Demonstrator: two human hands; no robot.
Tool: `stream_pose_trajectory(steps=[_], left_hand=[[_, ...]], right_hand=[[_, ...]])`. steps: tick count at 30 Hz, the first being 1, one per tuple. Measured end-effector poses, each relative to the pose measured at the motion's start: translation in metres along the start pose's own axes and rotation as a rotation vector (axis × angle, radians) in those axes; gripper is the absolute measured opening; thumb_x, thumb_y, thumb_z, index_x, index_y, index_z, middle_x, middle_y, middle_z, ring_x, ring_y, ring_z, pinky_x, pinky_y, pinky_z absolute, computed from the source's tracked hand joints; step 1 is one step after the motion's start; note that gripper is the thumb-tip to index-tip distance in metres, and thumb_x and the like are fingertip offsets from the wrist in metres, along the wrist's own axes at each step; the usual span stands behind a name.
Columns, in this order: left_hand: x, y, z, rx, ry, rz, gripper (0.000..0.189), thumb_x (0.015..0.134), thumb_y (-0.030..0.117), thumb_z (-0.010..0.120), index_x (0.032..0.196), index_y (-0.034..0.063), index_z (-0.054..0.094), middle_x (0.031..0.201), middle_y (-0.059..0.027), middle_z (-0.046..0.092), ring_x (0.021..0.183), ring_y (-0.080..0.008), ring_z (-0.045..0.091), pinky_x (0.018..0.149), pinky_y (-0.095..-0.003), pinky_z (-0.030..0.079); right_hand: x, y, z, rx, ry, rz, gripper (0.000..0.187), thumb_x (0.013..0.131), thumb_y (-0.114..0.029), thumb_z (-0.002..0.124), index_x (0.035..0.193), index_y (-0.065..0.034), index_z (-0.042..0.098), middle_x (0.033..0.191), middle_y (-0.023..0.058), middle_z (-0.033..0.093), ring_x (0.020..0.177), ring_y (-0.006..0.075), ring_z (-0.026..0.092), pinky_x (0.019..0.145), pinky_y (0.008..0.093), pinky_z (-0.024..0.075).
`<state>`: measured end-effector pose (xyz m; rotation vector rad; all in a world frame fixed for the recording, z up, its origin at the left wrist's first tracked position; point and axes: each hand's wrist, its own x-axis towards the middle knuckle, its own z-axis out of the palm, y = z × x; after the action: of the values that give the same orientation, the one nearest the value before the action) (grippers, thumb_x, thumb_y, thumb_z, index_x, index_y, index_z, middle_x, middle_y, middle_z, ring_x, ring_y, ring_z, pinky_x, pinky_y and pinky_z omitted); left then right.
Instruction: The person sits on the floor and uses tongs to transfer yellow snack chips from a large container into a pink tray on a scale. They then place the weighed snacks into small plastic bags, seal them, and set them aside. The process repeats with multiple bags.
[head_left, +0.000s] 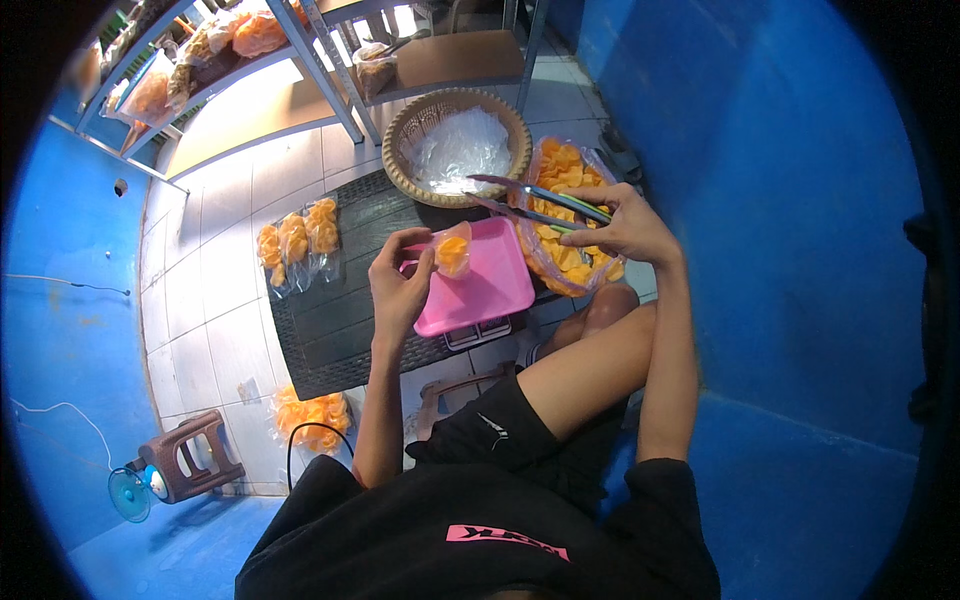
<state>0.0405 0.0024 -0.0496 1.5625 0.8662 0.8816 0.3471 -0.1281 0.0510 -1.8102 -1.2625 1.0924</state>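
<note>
My left hand (401, 277) holds a small clear plastic bag (454, 251) with some orange chips in it, above a pink plastic tray (495, 289). The tray rests on a kitchen scale (478, 334), mostly hidden beneath it. In my right hand (634, 229) is a pair of metal tongs (551, 199) with green grips. Their jaws stand apart with nothing visible between them, pointing left over the tray's far side. Below the tongs, a large open plastic bag (562, 161) full of orange chips lies right of the tray.
A woven basket (397, 161) of clear plastic bags stands at the dark table's (322, 334) far end. Several filled chip bags (298, 236) lie on its left. More chips (311, 416) are on the floor. A brown stool (199, 457), a blue fan (129, 495) and metal shelves (330, 71) stand around.
</note>
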Motion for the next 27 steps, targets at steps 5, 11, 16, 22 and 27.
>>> stream_pose_trajectory(steps=[5, 11, 16, 22, 27], left_hand=[[0.001, 0.010, 0.012, -0.033, -0.002, 0.023, 0.017, 0.097, 0.001, 0.068, 0.113, -0.0044, 0.070, 0.103, -0.0099, 0.074, 0.092, -0.0146, 0.072, 0.081, -0.0272, 0.061], [0.003, 0.013, 0.009, -0.077, 0.003, -0.023, 0.015, 0.097, 0.000, 0.069, 0.111, -0.0043, 0.068, 0.101, -0.0098, 0.073, 0.088, -0.0154, 0.073, 0.081, -0.0291, 0.061], [0.001, 0.004, 0.005, -0.030, 0.010, -0.058, 0.018, 0.096, -0.001, 0.069, 0.114, -0.0046, 0.066, 0.102, -0.0086, 0.069, 0.087, -0.0141, 0.070, 0.078, -0.0295, 0.063], [-0.004, 0.004, 0.010, -0.005, -0.018, -0.068, 0.020, 0.092, -0.001, 0.067, 0.112, -0.0013, 0.068, 0.098, -0.0054, 0.068, 0.084, -0.0109, 0.066, 0.073, -0.0263, 0.060], [-0.007, 0.007, 0.011, 0.133, -0.045, -0.082, 0.022, 0.089, 0.004, 0.072, 0.111, 0.0020, 0.070, 0.094, -0.0037, 0.068, 0.080, -0.0091, 0.064, 0.070, -0.0257, 0.054]], right_hand=[[0.003, 0.006, 0.001, -0.058, 0.068, -0.078, 0.063, 0.077, -0.011, 0.093, 0.135, -0.0012, 0.070, 0.081, -0.0042, 0.061, 0.057, 0.0023, 0.045, 0.049, 0.0225, 0.0344], [0.000, 0.010, -0.004, -0.102, 0.061, -0.025, 0.068, 0.073, -0.017, 0.094, 0.133, 0.0022, 0.069, 0.109, 0.0073, 0.074, 0.093, 0.0125, 0.064, 0.088, 0.0299, 0.0509], [-0.002, 0.013, -0.009, -0.150, 0.053, -0.013, 0.071, 0.072, -0.018, 0.095, 0.134, 0.0023, 0.068, 0.115, 0.0103, 0.076, 0.100, 0.0155, 0.068, 0.094, 0.0313, 0.0538], [-0.004, 0.015, -0.008, -0.136, 0.088, -0.086, 0.069, 0.070, -0.018, 0.097, 0.130, 0.0028, 0.071, 0.094, 0.0010, 0.069, 0.084, 0.0103, 0.058, 0.076, 0.0267, 0.0488], [-0.004, 0.017, -0.007, -0.112, 0.081, -0.078, 0.070, 0.069, -0.018, 0.098, 0.129, 0.0034, 0.071, 0.094, 0.0012, 0.069, 0.086, 0.0105, 0.058, 0.078, 0.0273, 0.0489]])
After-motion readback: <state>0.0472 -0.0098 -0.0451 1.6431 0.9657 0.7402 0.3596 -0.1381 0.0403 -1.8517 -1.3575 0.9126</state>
